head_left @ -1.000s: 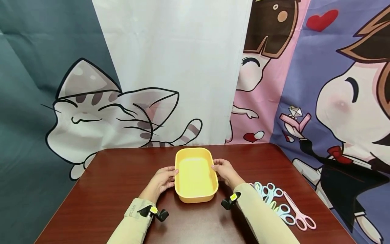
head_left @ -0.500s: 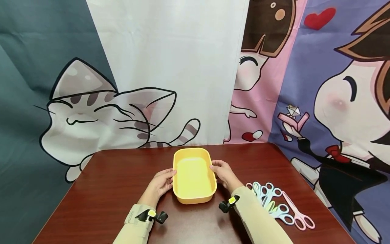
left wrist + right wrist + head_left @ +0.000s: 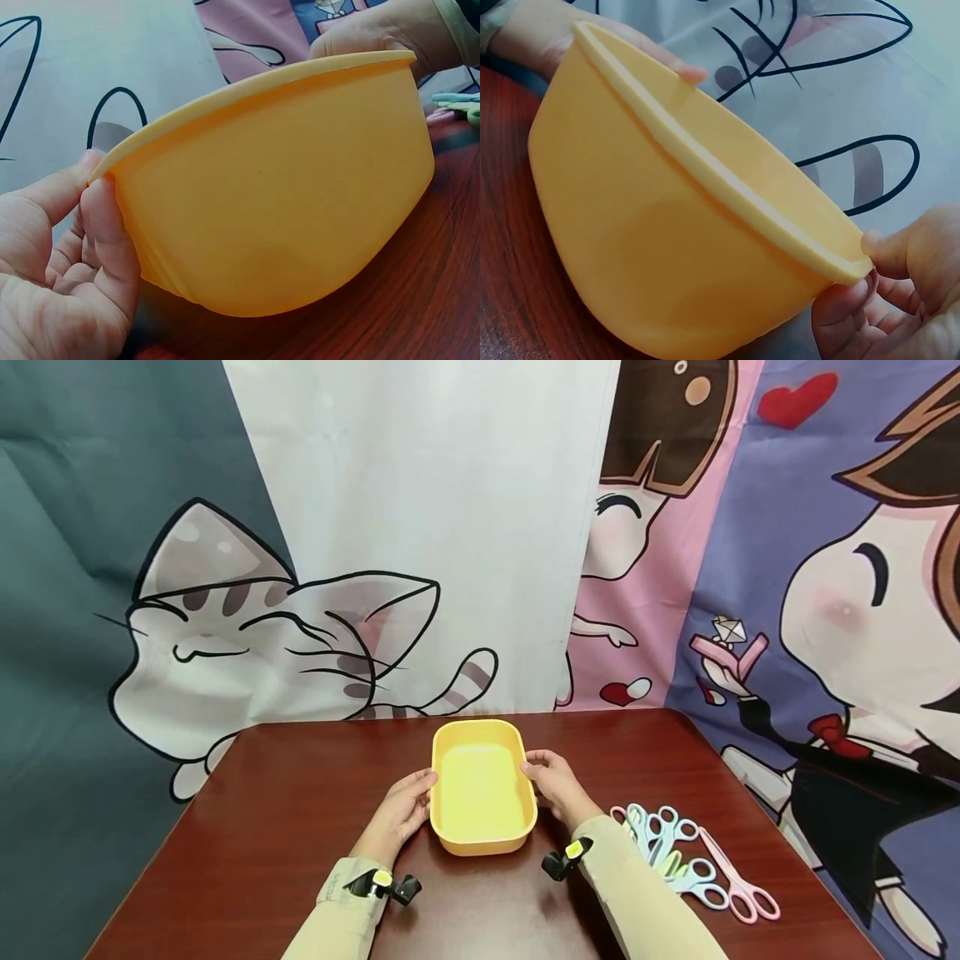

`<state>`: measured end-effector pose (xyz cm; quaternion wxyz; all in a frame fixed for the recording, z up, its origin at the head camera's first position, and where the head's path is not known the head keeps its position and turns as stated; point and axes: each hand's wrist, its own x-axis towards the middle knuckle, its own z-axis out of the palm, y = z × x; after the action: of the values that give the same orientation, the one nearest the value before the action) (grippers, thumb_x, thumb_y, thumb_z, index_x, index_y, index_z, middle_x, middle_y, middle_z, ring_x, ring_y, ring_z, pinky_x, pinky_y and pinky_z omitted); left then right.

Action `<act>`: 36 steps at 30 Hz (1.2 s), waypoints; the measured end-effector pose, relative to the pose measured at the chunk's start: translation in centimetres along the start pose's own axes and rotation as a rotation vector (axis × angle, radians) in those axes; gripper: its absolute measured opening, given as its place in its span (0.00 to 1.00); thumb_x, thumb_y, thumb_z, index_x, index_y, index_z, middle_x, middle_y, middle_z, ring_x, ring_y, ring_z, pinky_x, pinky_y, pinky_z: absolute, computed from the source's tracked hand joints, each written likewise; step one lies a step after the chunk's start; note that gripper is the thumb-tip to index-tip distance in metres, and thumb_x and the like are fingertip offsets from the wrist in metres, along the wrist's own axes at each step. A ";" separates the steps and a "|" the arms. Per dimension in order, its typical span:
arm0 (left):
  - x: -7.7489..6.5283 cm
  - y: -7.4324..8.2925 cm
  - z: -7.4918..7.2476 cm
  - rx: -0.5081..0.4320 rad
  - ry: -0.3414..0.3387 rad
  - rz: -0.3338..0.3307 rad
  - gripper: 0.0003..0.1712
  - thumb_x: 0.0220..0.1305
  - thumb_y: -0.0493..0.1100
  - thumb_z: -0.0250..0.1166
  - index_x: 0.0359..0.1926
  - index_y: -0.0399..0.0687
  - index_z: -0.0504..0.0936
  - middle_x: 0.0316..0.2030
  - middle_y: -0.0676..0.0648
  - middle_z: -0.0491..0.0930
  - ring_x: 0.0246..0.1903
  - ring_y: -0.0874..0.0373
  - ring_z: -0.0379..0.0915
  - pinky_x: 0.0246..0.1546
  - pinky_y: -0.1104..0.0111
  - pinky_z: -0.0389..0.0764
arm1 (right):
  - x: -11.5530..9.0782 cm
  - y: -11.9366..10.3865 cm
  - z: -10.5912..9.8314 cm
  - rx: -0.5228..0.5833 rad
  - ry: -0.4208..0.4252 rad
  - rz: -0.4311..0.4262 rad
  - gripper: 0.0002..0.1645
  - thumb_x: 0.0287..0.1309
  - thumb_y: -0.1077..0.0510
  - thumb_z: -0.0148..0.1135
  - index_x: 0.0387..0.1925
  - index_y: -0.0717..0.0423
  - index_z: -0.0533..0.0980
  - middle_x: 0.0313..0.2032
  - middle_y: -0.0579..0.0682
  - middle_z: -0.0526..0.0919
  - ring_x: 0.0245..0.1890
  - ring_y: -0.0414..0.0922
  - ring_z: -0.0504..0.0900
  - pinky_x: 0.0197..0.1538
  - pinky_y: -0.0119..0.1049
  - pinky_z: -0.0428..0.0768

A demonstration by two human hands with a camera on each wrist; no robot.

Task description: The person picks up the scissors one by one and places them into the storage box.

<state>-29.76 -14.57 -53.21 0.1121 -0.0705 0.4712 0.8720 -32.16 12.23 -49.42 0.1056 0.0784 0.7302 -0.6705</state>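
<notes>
A yellow rectangular plastic tub [image 3: 483,789] with rounded corners stands in the middle of the head view, its bare inside facing up. My left hand [image 3: 401,814] pinches its left rim between thumb and fingers. On the opposite side, the right hand [image 3: 557,787] grips the right rim the same way. The left wrist view shows the thumb over the rim and curled fingers [image 3: 109,240] under it, against the tub's outer wall [image 3: 270,195]. In the right wrist view, the thumb [image 3: 889,251] lies on the rim and the fingers bend beneath.
To the right, partly behind the right sleeve [image 3: 637,877], lie several scissors with light blue and green handles [image 3: 663,835] and a pink pair [image 3: 738,881]. They rest on a dark red-brown wooden table [image 3: 300,793]. A printed cartoon curtain [image 3: 450,527] hangs behind the table's far edge.
Both hands keep their hold on the tub, which stays in nearly the same place. The head view shifts slightly sideways and back; the left forearm has moved a little to the right.
</notes>
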 end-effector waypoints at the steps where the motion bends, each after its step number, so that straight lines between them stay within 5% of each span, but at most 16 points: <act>1: 0.1 0.1 0.1 0.002 -0.004 0.005 0.03 0.76 0.34 0.55 0.44 0.46 0.73 0.24 0.53 0.79 0.19 0.69 0.73 0.19 0.80 0.75 | 0.0 -0.1 0.0 -0.002 0.006 -0.008 0.20 0.72 0.59 0.58 0.61 0.61 0.71 0.47 0.59 0.78 0.36 0.48 0.82 0.31 0.40 0.85; 10: 0.1 0.1 -0.4 -0.020 -0.008 -0.015 0.04 0.77 0.35 0.54 0.42 0.46 0.74 0.25 0.52 0.80 0.20 0.67 0.75 0.20 0.78 0.76 | 0.1 -0.5 -0.2 -0.085 -0.006 0.012 0.18 0.72 0.57 0.59 0.58 0.60 0.72 0.44 0.57 0.78 0.29 0.47 0.80 0.27 0.38 0.83; 13: 0.1 0.1 -0.5 -0.023 -0.014 -0.004 0.05 0.77 0.34 0.54 0.41 0.47 0.75 0.25 0.52 0.80 0.20 0.67 0.75 0.20 0.78 0.77 | 0.1 -1.0 -1.6 -0.121 -0.009 -0.041 0.18 0.72 0.56 0.59 0.56 0.62 0.71 0.44 0.59 0.77 0.28 0.48 0.80 0.27 0.38 0.84; 19: 0.3 0.2 -0.2 -0.040 -0.045 -0.019 0.05 0.77 0.34 0.53 0.42 0.46 0.75 0.25 0.52 0.81 0.21 0.67 0.75 0.20 0.78 0.77 | -0.7 -3.7 -8.6 -0.236 -0.064 -0.293 0.17 0.71 0.61 0.59 0.54 0.70 0.72 0.42 0.61 0.80 0.34 0.52 0.84 0.32 0.44 0.87; 25: 0.3 0.5 0.2 -0.035 -0.038 -0.023 0.05 0.77 0.34 0.54 0.42 0.47 0.74 0.25 0.52 0.80 0.20 0.67 0.74 0.20 0.78 0.77 | -2.2 -4.8 -14.9 -0.661 -0.089 -0.545 0.09 0.67 0.61 0.65 0.46 0.58 0.78 0.37 0.50 0.83 0.35 0.44 0.82 0.39 0.41 0.86; 29: 0.4 0.5 0.2 -0.039 -0.038 -0.024 0.05 0.77 0.34 0.54 0.43 0.46 0.75 0.25 0.52 0.81 0.21 0.67 0.75 0.20 0.78 0.77 | -3.0 -3.8 -17.3 -0.891 -0.134 -0.708 0.08 0.60 0.63 0.70 0.41 0.51 0.80 0.37 0.43 0.82 0.37 0.42 0.81 0.42 0.39 0.83; 36: 0.4 0.3 0.0 -0.039 -0.029 -0.031 0.04 0.77 0.34 0.54 0.43 0.45 0.75 0.25 0.52 0.80 0.20 0.66 0.75 0.20 0.78 0.78 | -4.4 -0.9 -19.6 -1.153 -0.333 -1.028 0.19 0.47 0.70 0.73 0.38 0.48 0.80 0.40 0.38 0.78 0.39 0.37 0.78 0.40 0.37 0.81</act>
<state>-30.27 -14.72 -53.05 0.1312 -0.0674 0.4512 0.8801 -29.08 31.78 -45.86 -0.0856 -0.4375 0.8818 -0.1539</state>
